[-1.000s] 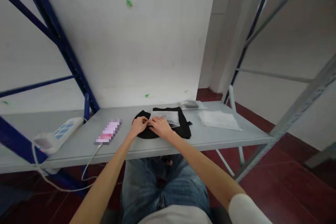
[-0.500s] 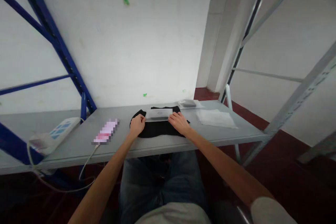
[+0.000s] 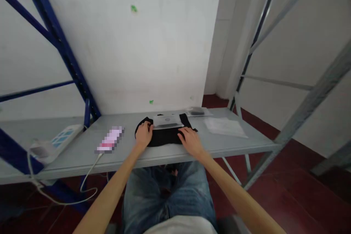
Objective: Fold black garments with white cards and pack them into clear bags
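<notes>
A folded black cloth (image 3: 164,138), perhaps a garment, lies near the front edge of the grey table. On top of it rests a flat whitish packet (image 3: 168,120) with a small grey mark in its middle. My left hand (image 3: 144,135) lies over the cloth's left part, fingers loosely bent beside the packet's left end. Over on the right, my right hand (image 3: 190,140) rests on the cloth with its fingers apart, just below the packet's right end. Neither hand appears to grip anything.
Thin white plastic sheets or bags (image 3: 225,127) lie to the right. Behind them is a clear bag (image 3: 197,111) with something dark inside. At left are a pixelated phone (image 3: 110,139) on a cable and a white power strip (image 3: 61,142). Blue posts (image 3: 65,55) frame the left side.
Both hands have let go of the packet's ends and come a little nearer to me onto the black cloth. The right fingers have spread. The packet stays on the cloth.
</notes>
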Demonstrator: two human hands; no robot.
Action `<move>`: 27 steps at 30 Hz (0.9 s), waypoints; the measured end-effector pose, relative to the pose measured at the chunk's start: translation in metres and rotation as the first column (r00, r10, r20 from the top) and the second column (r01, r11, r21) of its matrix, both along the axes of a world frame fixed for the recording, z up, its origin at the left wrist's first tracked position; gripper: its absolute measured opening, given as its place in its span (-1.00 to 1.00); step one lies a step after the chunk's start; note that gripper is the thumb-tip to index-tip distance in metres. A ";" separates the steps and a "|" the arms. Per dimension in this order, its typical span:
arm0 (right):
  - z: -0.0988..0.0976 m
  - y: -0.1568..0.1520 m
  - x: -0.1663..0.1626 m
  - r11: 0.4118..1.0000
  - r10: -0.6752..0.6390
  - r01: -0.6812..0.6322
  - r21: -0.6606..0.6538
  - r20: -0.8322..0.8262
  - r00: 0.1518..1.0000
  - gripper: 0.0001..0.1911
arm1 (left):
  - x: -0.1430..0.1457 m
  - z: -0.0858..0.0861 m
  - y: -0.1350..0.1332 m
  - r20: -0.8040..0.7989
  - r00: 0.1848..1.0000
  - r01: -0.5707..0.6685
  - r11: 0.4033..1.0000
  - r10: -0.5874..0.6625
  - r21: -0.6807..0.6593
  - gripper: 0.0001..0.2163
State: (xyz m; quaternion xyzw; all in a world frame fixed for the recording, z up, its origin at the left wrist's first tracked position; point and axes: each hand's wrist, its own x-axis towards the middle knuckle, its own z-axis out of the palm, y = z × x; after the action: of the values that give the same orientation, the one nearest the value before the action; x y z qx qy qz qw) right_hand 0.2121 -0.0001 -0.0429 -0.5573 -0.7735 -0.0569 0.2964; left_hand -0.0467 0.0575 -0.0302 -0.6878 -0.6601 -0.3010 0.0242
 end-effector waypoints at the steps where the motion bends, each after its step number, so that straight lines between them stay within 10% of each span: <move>1: -0.006 -0.004 -0.005 0.999 0.032 -0.032 -0.005 0.002 0.999 -0.60 | 0.001 -0.002 -0.008 -0.021 1.000 0.017 0.998 -0.015 0.059 -0.70; 8: -0.027 -0.010 -0.014 0.988 0.098 -0.086 -0.131 0.082 0.992 -0.40 | 0.002 -0.035 -0.066 -0.205 0.899 0.401 0.916 -0.388 0.026 -0.56; 27: -0.030 -0.011 -0.011 0.984 0.091 -0.071 -0.161 0.119 0.989 -0.39 | 0.004 -0.047 -0.069 -0.242 0.909 0.341 0.939 -0.341 -0.043 -0.45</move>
State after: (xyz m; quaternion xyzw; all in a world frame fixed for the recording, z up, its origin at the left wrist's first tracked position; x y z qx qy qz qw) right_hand 0.2010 -0.0110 -0.0727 -0.5422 -0.8147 -0.0188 0.2046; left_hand -0.0429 -0.0116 -0.0776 -0.8242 -0.5219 -0.2134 0.0528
